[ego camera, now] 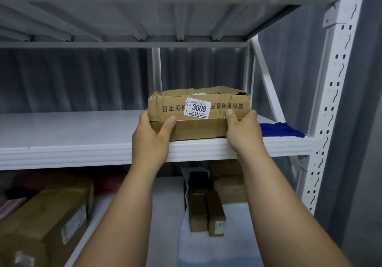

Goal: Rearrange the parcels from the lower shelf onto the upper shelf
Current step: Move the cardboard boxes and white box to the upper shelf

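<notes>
Two hands hold one cardboard parcel (198, 113) at the near edge of the upper shelf (82, 148). The left hand (152, 140) grips its left end and the right hand (245, 131) its right end, thumbs pressed on the front face. More parcels (51, 215) lie on the lower shelf (165, 215)

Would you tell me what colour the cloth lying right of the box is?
Deep blue cloth, seen best in the head view, on the upper shelf.
</notes>
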